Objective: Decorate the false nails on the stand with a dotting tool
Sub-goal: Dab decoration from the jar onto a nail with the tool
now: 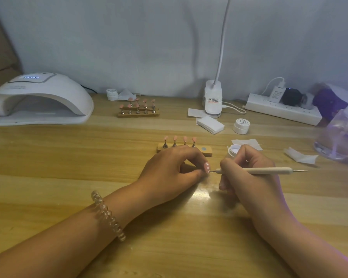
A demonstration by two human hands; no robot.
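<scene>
as a person works at a wooden table [68,149], seen from the head camera, the left hand [169,169] pinches a pink false nail [207,167], already marked with white dots, between curled thumb and forefinger. the right hand [247,173] grips a pale dotting tool [269,170] like a pen, fingers curled round its shaft, with the fine tip touching the nail's lower edge just beyond the left fingertips. just behind the left knuckles sits a wooden stand [207,151] that carries four pink nails [179,139] upright on metal holders. an open white jar [233,149] lies just behind the right fingers. well beyond both hands' fingers are a second stand [138,113], a closed jar [241,127] and folded wipes [210,124]. a white curing lamp [40,99] stands far left of the left fingers. a spiral band [109,215] circles the left wrist.
</scene>
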